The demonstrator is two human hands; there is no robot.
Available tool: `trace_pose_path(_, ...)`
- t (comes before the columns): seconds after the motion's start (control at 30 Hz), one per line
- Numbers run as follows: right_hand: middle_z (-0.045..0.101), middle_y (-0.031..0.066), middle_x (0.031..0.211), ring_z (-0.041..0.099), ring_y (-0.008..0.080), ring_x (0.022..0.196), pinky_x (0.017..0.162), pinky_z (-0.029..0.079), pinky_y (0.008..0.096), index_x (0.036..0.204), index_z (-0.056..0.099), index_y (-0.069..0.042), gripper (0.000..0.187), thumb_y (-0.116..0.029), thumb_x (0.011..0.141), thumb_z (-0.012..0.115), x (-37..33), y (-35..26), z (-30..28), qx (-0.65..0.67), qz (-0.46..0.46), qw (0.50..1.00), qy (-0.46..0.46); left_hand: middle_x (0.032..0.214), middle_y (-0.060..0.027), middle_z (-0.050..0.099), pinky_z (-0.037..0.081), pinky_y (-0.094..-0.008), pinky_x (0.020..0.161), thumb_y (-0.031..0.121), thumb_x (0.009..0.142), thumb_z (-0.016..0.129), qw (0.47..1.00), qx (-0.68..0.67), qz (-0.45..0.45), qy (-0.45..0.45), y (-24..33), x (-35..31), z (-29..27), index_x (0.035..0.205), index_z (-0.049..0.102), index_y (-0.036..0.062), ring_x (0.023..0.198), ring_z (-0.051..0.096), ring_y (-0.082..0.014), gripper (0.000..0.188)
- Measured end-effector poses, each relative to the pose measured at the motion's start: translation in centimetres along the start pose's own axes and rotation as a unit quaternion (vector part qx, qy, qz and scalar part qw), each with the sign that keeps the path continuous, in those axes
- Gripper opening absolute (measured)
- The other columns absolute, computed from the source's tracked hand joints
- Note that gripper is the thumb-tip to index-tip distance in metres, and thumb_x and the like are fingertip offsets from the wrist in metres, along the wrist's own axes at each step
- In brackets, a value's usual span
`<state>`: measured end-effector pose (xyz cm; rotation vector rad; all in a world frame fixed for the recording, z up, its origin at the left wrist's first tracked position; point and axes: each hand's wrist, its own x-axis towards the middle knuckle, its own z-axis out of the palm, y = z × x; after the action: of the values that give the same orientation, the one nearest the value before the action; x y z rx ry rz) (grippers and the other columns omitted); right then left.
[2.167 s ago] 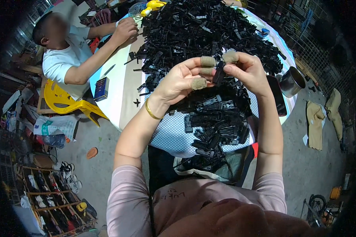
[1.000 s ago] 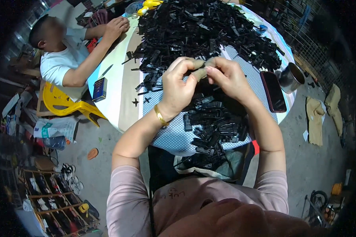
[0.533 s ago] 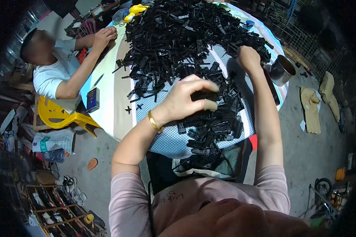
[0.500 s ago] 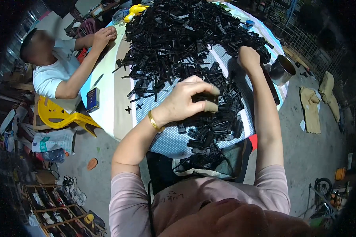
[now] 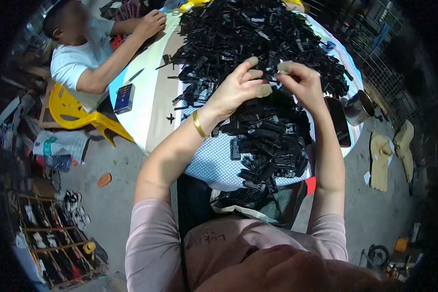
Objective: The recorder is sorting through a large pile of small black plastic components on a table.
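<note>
A large pile of small black plastic parts (image 5: 228, 34) covers the far half of the round table. A smaller heap of the same parts (image 5: 267, 141) lies nearer to me. Over the parts, my left hand (image 5: 238, 90) has its fingers spread, with tan covers on some fingertips and nothing visible between them. Just right of it, my right hand (image 5: 304, 85) is closed in a pinch, thumb and forefinger together; a tiny pale bit shows at the tips, too small to name. More black parts sit in an open bag (image 5: 277, 214) at my lap.
A dark phone (image 5: 337, 121) and a metal cup (image 5: 359, 108) stand at the table's right edge. To the left are a dark blue box (image 5: 124, 99) and a thin pointed tool (image 5: 135, 76). Another person (image 5: 78, 63) sits there on a yellow chair (image 5: 78, 109).
My right hand has come back from the pile's right side toward my left hand, its fingers now pinched. My left hand has lifted away from the near heap, fingers wider apart. The view has shifted.
</note>
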<state>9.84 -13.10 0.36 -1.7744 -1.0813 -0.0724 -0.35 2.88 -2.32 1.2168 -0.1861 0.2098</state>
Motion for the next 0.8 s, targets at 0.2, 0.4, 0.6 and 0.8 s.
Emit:
trace_pose_path(0.2, 0.058, 0.0037, 0.084, 0.054, 0.0077, 0.076, 0.066, 0.044, 0.0202, 0.091, 0.059, 0.003, 0.017, -0.003, 0.075, 0.059, -1.3, -2.5, 2.0, 0.060, 0.006, 0.993, -0.103, 0.101, -0.0076, 0.054, 0.047, -0.0192, 0.071, 0.002, 0.077, 0.060, 0.994, -0.071, -0.019, -0.084, 0.4, 0.3, -1.1, 0.126, 0.030, -0.0002, 0.083, 0.057, -0.0093, 0.058)
trace_pose_path(0.4, 0.046, -0.0068, 0.063, 0.035, 0.0010, 0.048, 0.042, 0.023, 0.0163, 0.100, 0.057, -0.004, 0.022, -0.017, 0.083, 0.051, -0.9, -0.9, 1.6, 0.236, 0.118, 0.963, -0.054, 0.097, -0.0103, 0.055, 0.049, -0.0229, 0.074, -0.005, 0.074, 0.058, 0.998, -0.013, 0.061, 0.003, 0.7, 0.1, -0.3, 0.109, 0.039, 0.0000, 0.086, 0.058, -0.0135, 0.040)
trace_pose_path(0.6, 0.047, -0.0060, 0.063, 0.035, 0.0005, 0.048, 0.042, 0.024, 0.0160, 0.103, 0.057, -0.003, 0.028, -0.023, 0.085, 0.052, -1.2, -1.9, 2.4, 0.196, 0.116, 0.969, -0.099, 0.092, -0.0062, 0.054, 0.047, -0.0187, 0.067, -0.008, 0.074, 0.055, 0.987, 0.127, 0.085, 0.041, 0.6, -0.3, 0.5, 0.102, 0.043, 0.0007, 0.078, 0.056, -0.0077, 0.032)
trace_pose_path(0.8, 0.048, -0.0060, 0.062, 0.035, 0.0000, 0.046, 0.040, 0.024, 0.0151, 0.102, 0.057, -0.002, 0.028, -0.025, 0.086, 0.051, -1.4, -1.8, 2.2, 0.200, 0.113, 0.968, -0.100, 0.078, -0.0022, 0.058, 0.046, -0.0177, 0.061, 0.002, 0.072, 0.066, 0.970, 0.186, 0.136, 0.082, 1.0, -0.7, 1.6, 0.096, 0.050, -0.0005, 0.069, 0.056, -0.0058, 0.029)
